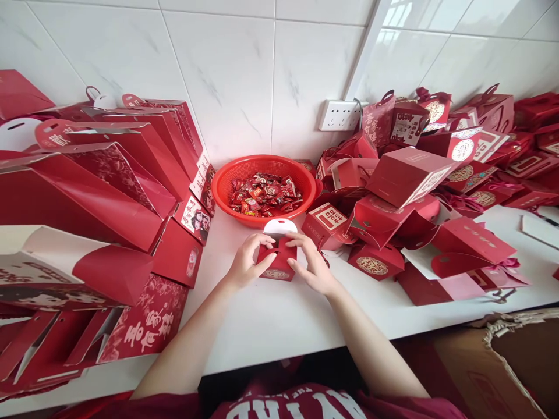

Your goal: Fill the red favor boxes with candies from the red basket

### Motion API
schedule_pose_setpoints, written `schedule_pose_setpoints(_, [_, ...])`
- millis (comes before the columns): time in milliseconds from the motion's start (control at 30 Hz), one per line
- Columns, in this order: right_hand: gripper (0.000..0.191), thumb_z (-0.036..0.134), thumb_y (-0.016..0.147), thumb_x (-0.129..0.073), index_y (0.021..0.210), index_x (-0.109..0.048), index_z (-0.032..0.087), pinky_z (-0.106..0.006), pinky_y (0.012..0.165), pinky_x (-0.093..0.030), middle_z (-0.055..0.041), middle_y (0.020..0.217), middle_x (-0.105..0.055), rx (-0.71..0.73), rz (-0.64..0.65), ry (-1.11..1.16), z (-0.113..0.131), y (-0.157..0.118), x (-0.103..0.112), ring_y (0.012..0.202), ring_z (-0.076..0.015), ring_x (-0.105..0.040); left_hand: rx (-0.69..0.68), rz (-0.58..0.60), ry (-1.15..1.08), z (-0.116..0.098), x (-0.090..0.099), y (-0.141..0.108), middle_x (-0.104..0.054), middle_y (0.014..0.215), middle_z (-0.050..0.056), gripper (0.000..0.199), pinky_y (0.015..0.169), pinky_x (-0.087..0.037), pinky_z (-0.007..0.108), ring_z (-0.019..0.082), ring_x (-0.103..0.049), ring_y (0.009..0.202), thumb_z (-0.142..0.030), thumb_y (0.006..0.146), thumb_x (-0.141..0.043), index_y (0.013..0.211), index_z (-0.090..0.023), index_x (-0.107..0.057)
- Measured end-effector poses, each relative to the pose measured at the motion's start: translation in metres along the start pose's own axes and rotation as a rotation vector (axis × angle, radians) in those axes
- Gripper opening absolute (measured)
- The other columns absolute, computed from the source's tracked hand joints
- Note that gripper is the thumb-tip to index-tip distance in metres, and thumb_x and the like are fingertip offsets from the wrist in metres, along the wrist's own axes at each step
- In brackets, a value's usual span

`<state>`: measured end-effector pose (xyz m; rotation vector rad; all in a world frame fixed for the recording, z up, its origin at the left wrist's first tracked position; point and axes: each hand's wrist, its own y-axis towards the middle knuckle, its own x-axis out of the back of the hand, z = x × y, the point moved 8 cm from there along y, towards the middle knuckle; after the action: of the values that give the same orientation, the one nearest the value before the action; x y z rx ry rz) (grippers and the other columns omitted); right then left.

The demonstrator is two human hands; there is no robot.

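Observation:
A small red gift box [276, 271] with a pale round emblem stands on the white table in front of me. Its top is partly raised, and a white rounded flap [282, 226] with a hole sticks up at the back. My left hand [251, 261] grips the box's left side, thumb and fingers at the top panels. On the other side my right hand [313, 265] holds it, fingers curved over the upper right edge and thumb at the front. Just behind the box is a red plastic basket [221, 199] of wrapped candies [266, 195].
Folded red gift bags [109, 192] are stacked along the left. To the right, red gift boxes [406, 174] lie in a tall heap. A power strip [340, 115] is fixed to the tiled wall. Below the table's right edge sits a torn cardboard box [463, 355].

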<state>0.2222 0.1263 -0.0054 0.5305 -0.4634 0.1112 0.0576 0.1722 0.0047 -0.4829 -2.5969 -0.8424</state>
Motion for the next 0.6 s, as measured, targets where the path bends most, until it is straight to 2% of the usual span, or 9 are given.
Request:
schedule_pose_setpoints(100, [0.058,0.040,0.097,-0.057,0.148,-0.034,0.029,-0.054,0.121,-0.031,-0.0103,0.165,-0.021,-0.065,-0.143,0.067,-0.004,-0.002,0.000,0.152,-0.0290,-0.025,-0.050,-0.060,0.010,-0.003,0.002,-0.001,-0.053,0.132,0.014,0.049,0.109,-0.045,0.047,0.027,-0.052,0.128,-0.030,0.087,-0.067,0.132,-0.021,-0.049])
schedule_pose_setpoints(133, [0.065,0.040,0.096,-0.058,0.152,-0.027,0.029,-0.053,0.121,-0.031,-0.0102,0.165,-0.019,-0.077,-0.154,0.102,-0.006,-0.002,-0.002,0.152,-0.0285,-0.023,-0.049,-0.074,-0.011,-0.002,0.002,-0.001,-0.047,0.140,0.015,0.058,0.112,-0.043,0.048,0.029,-0.047,0.134,-0.030,0.086,-0.068,0.138,-0.021,-0.044])
schedule_pose_setpoints(200, [0.071,0.039,0.097,-0.057,0.156,-0.020,0.031,-0.052,0.120,-0.034,-0.0107,0.163,-0.025,-0.083,-0.134,0.157,-0.008,-0.001,-0.004,0.150,-0.0275,-0.029,-0.028,-0.069,-0.063,0.003,0.000,-0.001,-0.040,0.147,0.016,0.069,0.115,-0.039,0.049,0.030,-0.043,0.138,-0.031,0.086,-0.068,0.146,-0.022,-0.034])
schedule_pose_setpoints(333, [0.060,0.038,0.095,-0.061,0.150,-0.037,0.032,-0.050,0.114,-0.043,-0.0103,0.150,-0.044,-0.048,-0.075,0.112,-0.006,0.000,-0.001,0.139,-0.0276,-0.045,-0.004,-0.040,-0.056,0.006,-0.001,-0.002,-0.039,0.148,0.015,0.073,0.110,-0.045,0.047,0.030,-0.044,0.137,-0.032,0.086,-0.069,0.149,-0.023,-0.032])
schedule_pose_setpoints(433, [0.069,0.037,0.093,-0.065,0.153,-0.032,0.031,-0.050,0.112,-0.045,-0.0097,0.135,-0.055,-0.017,-0.091,0.127,-0.003,0.000,0.005,0.128,-0.0257,-0.054,-0.029,-0.034,0.003,0.000,0.003,-0.001,-0.040,0.146,0.014,0.074,0.107,-0.047,0.046,0.030,-0.046,0.135,-0.030,0.084,-0.070,0.148,-0.023,-0.034])
schedule_pose_setpoints(500, [0.061,0.036,0.094,-0.065,0.149,-0.039,0.031,-0.050,0.112,-0.044,-0.0086,0.130,-0.058,0.016,-0.065,0.113,0.000,0.000,0.005,0.126,-0.0251,-0.055,-0.055,-0.002,0.056,-0.005,0.003,-0.001,-0.048,0.140,0.012,0.058,0.110,-0.044,0.047,0.028,-0.048,0.132,-0.029,0.085,-0.068,0.139,-0.023,-0.048])
schedule_pose_setpoints(600, [0.027,0.035,0.099,-0.056,0.124,-0.067,0.032,-0.048,0.113,-0.042,-0.0074,0.134,-0.057,0.030,0.031,0.008,0.001,0.000,-0.001,0.131,-0.0260,-0.052,-0.049,0.093,0.126,-0.007,-0.001,-0.001,-0.056,0.131,0.008,0.027,0.114,-0.041,0.046,0.027,-0.052,0.128,-0.032,0.089,-0.065,0.115,-0.024,-0.067])
